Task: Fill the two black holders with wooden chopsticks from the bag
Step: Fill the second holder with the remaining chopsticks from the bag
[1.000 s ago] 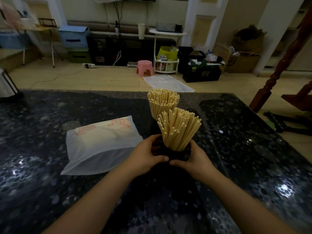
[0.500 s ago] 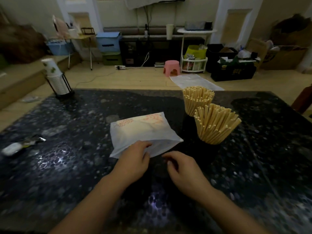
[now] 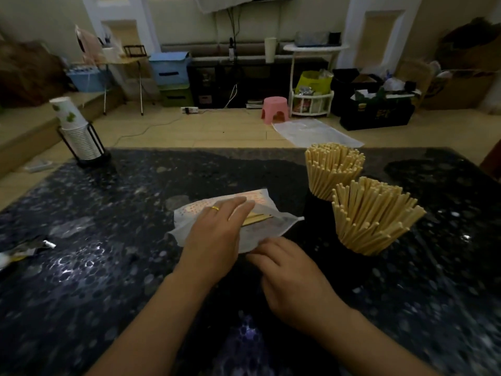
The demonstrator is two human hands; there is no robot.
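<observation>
Both hands have left the near black holder and moved over to the bag since a second ago, and now the left hand has slid further up on top of it. Under the hands is the big dark speckled table, which shines in spots. Right of the hands stand the two black holders, one behind the other and touching. The near holder is just beside the right hand and is stuffed with a fan of wooden chopsticks. The far holder is behind it and holds its own full bunch of chopsticks. The white bag lies flat on the table just past the hands, with red print on top. The left hand rests on the bag with its fingers straight, and it wears a gold ring. A few loose chopsticks peek out of the bag's open mouth, right by the left fingertips. The right hand is at the bag's near edge with its fingers curled; I cannot tell if it pinches the bag or only touches it. Far to the left of the hands, at the table's back edge, a stack of paper cups sits in a black wire stand. Close to the left edge lies a small crumpled wrapper.
</observation>
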